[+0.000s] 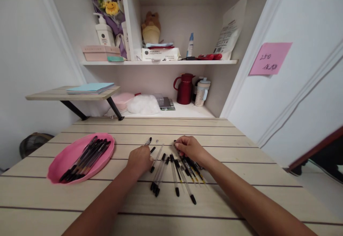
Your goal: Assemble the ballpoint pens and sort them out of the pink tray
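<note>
My left hand is closed around a pen part, whose dark tip sticks out past the knuckles. My right hand rests with its fingers curled on the far end of a scatter of loose pens lying on the wooden table; what it pinches is hidden. The pens have clear barrels and black caps. A tiny metal piece lies between the hands, farther back. On the left, a pink oval tray holds several assembled black pens.
Behind the table an alcove holds a red jug, a white mug, a plastic bag and a pink box. A raised side shelf carries a teal book. A pink sticky note hangs on the right wall.
</note>
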`<state>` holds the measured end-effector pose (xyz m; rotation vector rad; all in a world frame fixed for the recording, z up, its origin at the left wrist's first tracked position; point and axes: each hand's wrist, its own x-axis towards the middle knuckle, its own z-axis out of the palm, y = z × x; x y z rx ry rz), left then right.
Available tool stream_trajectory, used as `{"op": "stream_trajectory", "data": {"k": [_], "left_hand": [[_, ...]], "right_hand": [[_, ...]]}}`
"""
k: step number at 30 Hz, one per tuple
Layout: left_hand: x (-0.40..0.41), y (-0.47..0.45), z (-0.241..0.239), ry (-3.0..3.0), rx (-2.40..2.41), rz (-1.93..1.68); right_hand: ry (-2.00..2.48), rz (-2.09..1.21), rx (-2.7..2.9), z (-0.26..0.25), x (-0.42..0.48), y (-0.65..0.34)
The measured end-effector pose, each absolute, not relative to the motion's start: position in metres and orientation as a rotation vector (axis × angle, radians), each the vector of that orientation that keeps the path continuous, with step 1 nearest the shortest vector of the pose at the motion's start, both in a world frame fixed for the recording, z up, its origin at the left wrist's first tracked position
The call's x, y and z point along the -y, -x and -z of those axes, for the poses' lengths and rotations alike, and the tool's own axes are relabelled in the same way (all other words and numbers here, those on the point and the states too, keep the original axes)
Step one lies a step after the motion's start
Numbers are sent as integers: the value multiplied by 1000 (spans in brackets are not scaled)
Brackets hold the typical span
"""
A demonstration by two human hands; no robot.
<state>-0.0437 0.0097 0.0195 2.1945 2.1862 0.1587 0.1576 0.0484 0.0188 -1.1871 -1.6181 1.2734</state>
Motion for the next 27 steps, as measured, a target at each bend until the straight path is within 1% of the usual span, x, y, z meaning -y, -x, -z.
{"op": "stream_trajectory", "data": {"k": [4, 9, 14, 17, 20, 23, 27], "left_hand": [[-15, 48, -23, -2068, -2016, -451], [-15, 41, -24, -1657, -1476, -830], [-13, 36, -22, -1414, -1245, -1058], [-10, 37, -25, -1293, -1140, -1107], [-5, 40, -28, -1235, -1098, -1068], [-4, 42, -27, -1258, -1074, -1025], [-5, 43, -23, -1315, -1061, -999]], "right_hand": [[1175, -1369, 1621, -16, -40, -134], [1041, -1559, 1399, -16, -31, -100], [1035, -1485, 1155, -17, -33, -86], [985, -1452, 1098, -23, -39, -95], [907, -1327, 1072, -37, -47, -113], [836, -1217, 1038, -51, -53, -128], [773, -1192, 1034, -59, -54, -134]]}}
